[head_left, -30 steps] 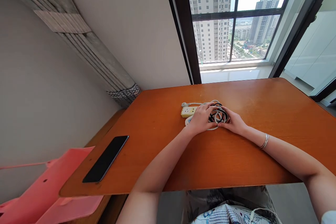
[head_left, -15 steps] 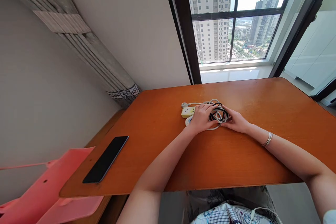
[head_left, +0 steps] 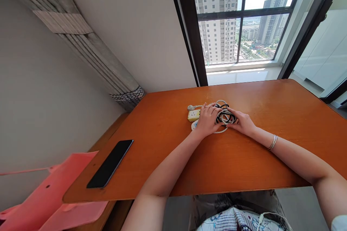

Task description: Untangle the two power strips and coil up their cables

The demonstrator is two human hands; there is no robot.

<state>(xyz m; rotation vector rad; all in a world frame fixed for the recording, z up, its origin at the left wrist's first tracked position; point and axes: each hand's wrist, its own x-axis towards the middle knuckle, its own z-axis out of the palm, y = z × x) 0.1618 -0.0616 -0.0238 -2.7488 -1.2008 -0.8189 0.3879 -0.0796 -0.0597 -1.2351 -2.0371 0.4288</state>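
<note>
A tangle of black and white cables (head_left: 225, 116) lies in the middle of the orange wooden table (head_left: 222, 158), beside a yellow power strip (head_left: 193, 115) and a white one partly hidden under my left hand. My left hand (head_left: 207, 120) rests on the power strips and the left side of the cable coil, fingers curled over it. My right hand (head_left: 243, 122) presses on the coil's right side, fingertips on the cables. A grey plug (head_left: 191, 108) sticks out at the far left of the pile.
A black phone (head_left: 110, 163) lies face down near the table's left front corner. A pink plastic chair (head_left: 51, 195) stands at lower left. Behind the table are a wall, a folded curtain (head_left: 89, 50) and a large window.
Both hands have shifted slightly on the cable coil; my left fingers have moved further over its top. The pile stays in place.
</note>
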